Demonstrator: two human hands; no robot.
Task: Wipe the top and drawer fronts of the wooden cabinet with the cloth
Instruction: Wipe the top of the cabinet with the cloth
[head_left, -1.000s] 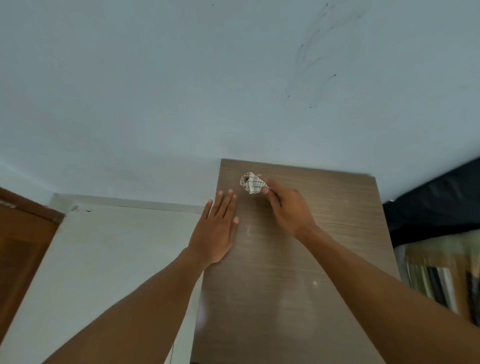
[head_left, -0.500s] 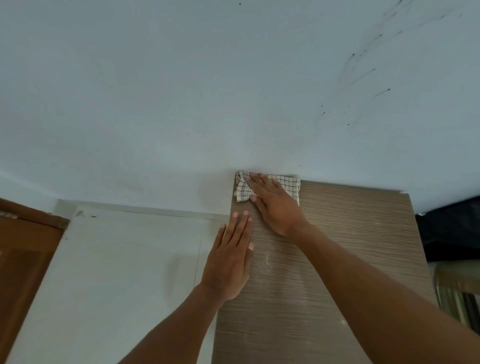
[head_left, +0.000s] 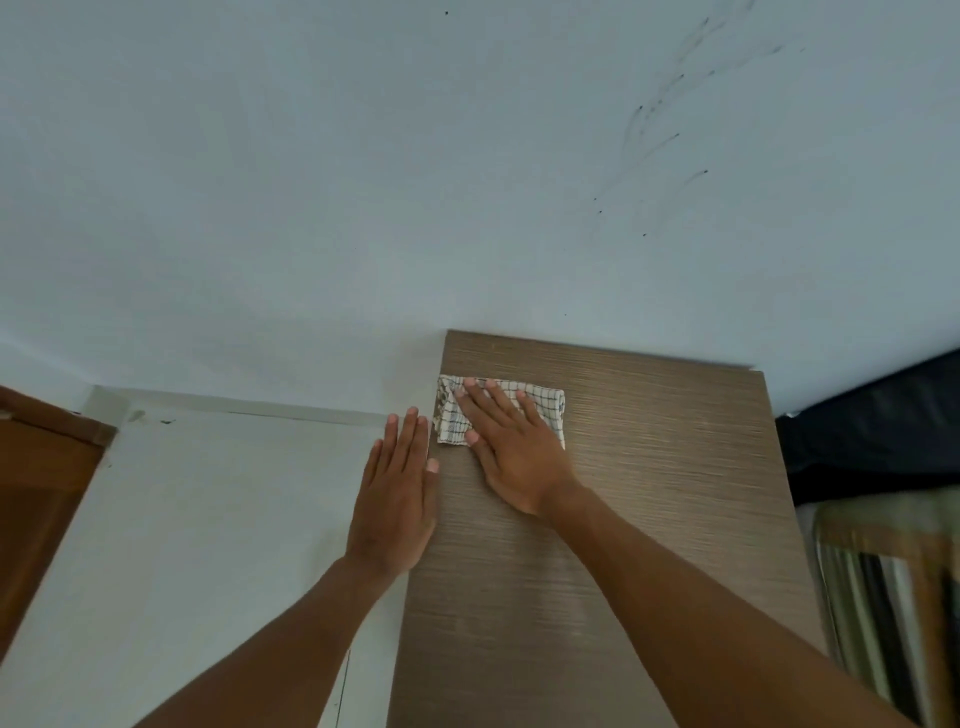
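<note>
1. Pale blue-grey painted wall (head_left: 363, 182), marked with dark scuffs at upper right, fills the background behind a brown wood-grain cabinet top (head_left: 665, 493)
2. Right-hand fingers (head_left: 488, 400) lie straight and slightly spread, pressing flat on a white cloth with a thin dark check (head_left: 451, 422)
3. That cloth lies folded at the far left corner of the cabinet top, near the wall; the right hand (head_left: 519, 460) covers its middle
4. Left-hand fingers (head_left: 410, 441) are straight and close together, holding nothing
5. Flat and palm down, the left hand (head_left: 397, 499) sits along the cabinet's left edge, just beside the cloth
6. Further out, a brown wooden door (head_left: 41, 493) stands far left and a dark, blurred shape (head_left: 872, 431) far right
</note>
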